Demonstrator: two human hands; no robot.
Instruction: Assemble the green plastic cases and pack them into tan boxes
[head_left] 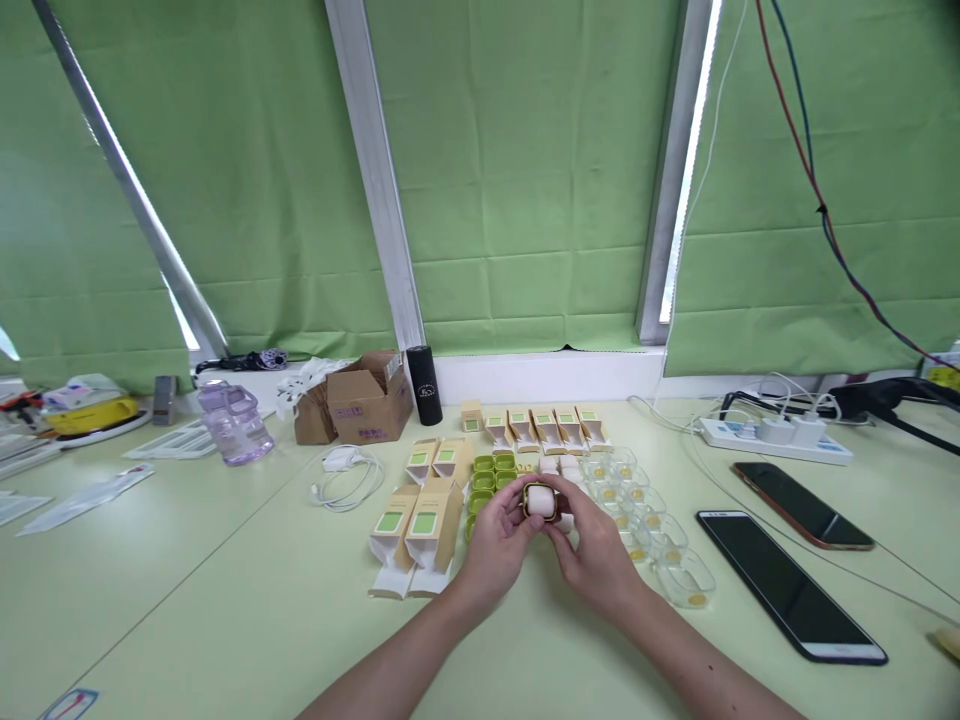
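Both my hands meet over the middle of the pale green table (225, 600). My left hand (499, 545) and my right hand (592, 555) are closed together on one small white case with a green rim (540, 500), fingertips pinching its sides. Just behind the hands lie several green cases (491, 470) in rows and a few white pieces (559, 463). Left of my left hand lie tan cartons with green labels (420, 520). Right of my right hand runs a row of clear plastic shells (649, 525).
A row of open tan cartons (544, 425) stands at the back with a black cylinder (424, 385) and a brown cardboard box (367, 400). Two phones (787, 580) lie at right near a power strip (772, 438). A purple bottle (234, 422) and a white cable (345, 478) sit at left.
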